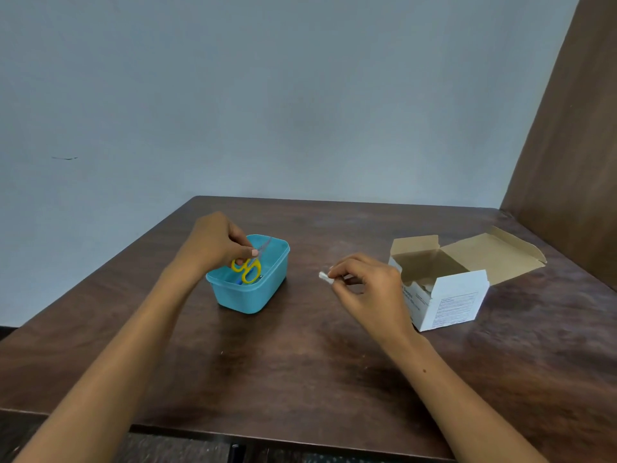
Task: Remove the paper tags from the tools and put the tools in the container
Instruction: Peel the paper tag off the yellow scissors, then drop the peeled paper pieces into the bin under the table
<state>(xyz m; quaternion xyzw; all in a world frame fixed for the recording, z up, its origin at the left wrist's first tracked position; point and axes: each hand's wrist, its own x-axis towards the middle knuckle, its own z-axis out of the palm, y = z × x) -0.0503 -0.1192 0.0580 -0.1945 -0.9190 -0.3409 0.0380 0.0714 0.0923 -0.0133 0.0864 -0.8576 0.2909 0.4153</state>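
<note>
Yellow-handled scissors (247,267) are sitting inside the teal container (263,295), blades angled up; our left hand (215,243) is pinching them near the pivot. Our right hand (365,285) is pinching a small white paper tag (325,277) above the table (300,362). An open cardboard box (447,289) is standing just beside it.

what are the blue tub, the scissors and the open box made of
Turquoise rectangular tub: looks like moulded plastic, smooth with rounded corners and a soft sheen. Yellow-handled scissors: glossy plastic loops, greyish blades that seem metal, though blurred. Open white box: thin cardboard, brown unprinted inside, creased flaps.
</note>
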